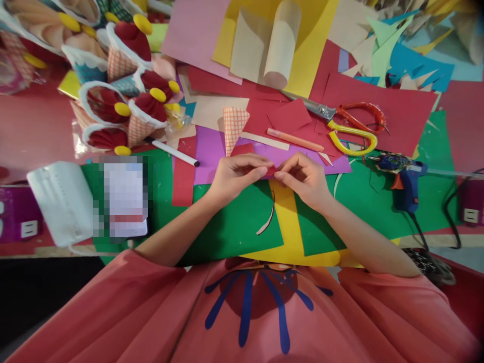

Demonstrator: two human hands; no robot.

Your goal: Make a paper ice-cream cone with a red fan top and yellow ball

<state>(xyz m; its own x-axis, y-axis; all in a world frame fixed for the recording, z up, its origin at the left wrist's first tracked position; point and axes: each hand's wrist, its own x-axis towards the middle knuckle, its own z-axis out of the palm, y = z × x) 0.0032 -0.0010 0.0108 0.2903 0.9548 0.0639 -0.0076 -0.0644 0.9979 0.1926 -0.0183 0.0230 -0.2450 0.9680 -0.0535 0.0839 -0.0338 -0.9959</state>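
Both hands meet in front of me over the purple sheet, their fingertips pinched on a small piece of red paper. My left hand grips its left end between thumb and fingers. At the right end, thumb and index of my right hand are pressed together close to it. Much of the paper is hidden by the fingers. Just beyond my left hand lies a checked orange-and-white paper cone. A peach-coloured stick rests past my right hand, and a thin curved paper strip lies below.
Scissors with red and yellow handles lie right of centre. A blue glue gun is at the right, its cord trailing off the edge. Decorated cones crowd the left back. A marker, phone and white box lie left.
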